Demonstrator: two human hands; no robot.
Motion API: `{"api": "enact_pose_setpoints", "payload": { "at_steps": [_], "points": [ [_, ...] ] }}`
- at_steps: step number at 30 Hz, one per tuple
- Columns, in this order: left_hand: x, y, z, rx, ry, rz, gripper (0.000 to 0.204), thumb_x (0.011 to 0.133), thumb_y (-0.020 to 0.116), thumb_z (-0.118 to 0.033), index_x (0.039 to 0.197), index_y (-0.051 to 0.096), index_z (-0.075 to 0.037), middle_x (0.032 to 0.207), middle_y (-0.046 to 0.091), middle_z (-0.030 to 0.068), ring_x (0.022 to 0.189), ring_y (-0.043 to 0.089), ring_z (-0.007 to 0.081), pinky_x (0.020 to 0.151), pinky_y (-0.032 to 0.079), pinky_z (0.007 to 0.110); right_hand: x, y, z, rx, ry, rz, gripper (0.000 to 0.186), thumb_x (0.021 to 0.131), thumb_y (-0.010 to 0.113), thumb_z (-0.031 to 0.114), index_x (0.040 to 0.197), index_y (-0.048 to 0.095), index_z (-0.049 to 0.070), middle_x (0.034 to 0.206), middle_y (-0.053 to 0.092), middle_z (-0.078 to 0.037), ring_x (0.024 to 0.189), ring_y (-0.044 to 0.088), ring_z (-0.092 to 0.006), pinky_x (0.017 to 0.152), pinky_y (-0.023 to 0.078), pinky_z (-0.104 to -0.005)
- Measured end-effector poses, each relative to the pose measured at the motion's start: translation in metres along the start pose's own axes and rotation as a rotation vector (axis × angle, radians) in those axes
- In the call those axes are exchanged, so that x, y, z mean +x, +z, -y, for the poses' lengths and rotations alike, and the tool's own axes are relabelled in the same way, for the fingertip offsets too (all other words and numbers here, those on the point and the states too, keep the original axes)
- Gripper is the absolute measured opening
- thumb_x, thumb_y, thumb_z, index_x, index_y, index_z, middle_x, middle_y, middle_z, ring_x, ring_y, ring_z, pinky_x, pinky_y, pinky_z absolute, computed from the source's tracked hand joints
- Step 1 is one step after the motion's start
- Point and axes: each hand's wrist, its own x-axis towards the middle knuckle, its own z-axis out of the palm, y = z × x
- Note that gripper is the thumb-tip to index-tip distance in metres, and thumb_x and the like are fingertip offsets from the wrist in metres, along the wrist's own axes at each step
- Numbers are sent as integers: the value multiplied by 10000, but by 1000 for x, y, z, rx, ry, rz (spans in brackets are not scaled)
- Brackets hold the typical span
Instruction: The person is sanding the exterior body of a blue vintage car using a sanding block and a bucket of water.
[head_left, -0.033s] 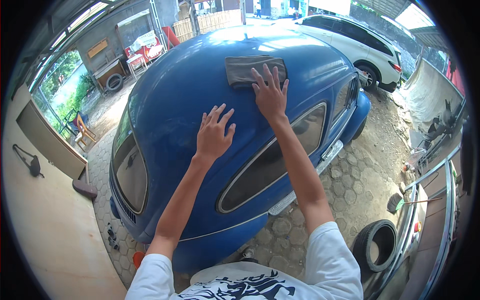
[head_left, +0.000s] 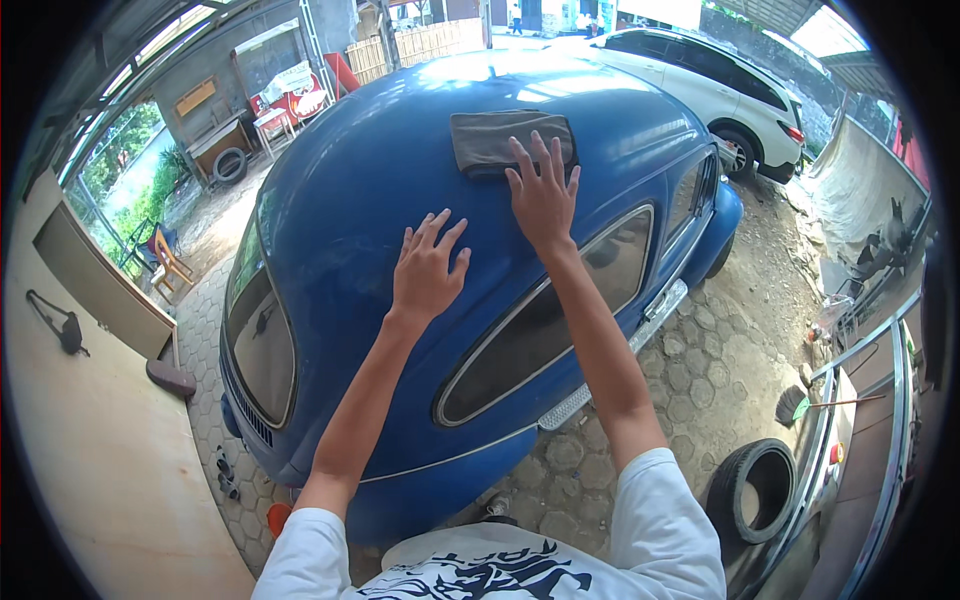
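Note:
I lean over a rounded blue car (head_left: pixel 350 190) and see its roof from above. A folded grey cloth (head_left: pixel 495 140) lies flat on the top of the roof. My right hand (head_left: pixel 543 190) rests flat on the cloth's near right part, fingers spread and pressing down without gripping it. My left hand (head_left: pixel 428 268) lies palm down on the bare blue paint, lower and to the left of the cloth, fingers apart and holding nothing. Both arms are stretched forward from the lower edge.
A white car (head_left: pixel 700 85) is parked beyond the blue one at the upper right. A loose tyre (head_left: pixel 755 490) and a green broom (head_left: pixel 800 405) lie on the paving at the right. A wooden board (head_left: pixel 90 430) runs along the left, with chairs (head_left: pixel 165 260) behind it.

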Motion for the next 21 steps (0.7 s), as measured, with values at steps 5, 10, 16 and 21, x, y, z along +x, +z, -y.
{"api": "enact_pose_setpoints", "payload": {
  "at_steps": [5,10,16,21],
  "points": [
    [-29,-5,-1,-51,-50,11,385,942,531,-226,1311,573,-124,1418,471,116,1365,385,314,1160,255,476,-75,-29,19,208,175,85,410,960,530,305,1362,505,225,1464,408,-98,1386,341,-354,1067,323,-585],
    [-66,-5,-7,-127,-80,-29,366,941,532,-204,1292,589,-119,1410,475,113,1359,393,322,1154,259,499,-124,-38,24,335,243,69,404,962,528,243,1361,517,183,1460,412,-130,1377,353,-386,1073,367,-485],
    [-108,-5,-11,-178,-139,-39,349,918,541,-155,1255,619,-104,1379,498,126,1336,424,326,1132,301,506,-141,-51,37,568,360,113,435,963,528,222,1392,482,174,1504,347,-149,1394,316,-404,1039,422,-454],
    [-125,-11,-10,-210,-168,-19,341,911,549,-147,1239,630,-103,1366,508,123,1332,430,327,1126,316,504,-135,-53,34,714,518,19,472,976,515,292,1429,442,183,1535,275,-182,1426,241,-408,1100,326,-496]
  ]
}}
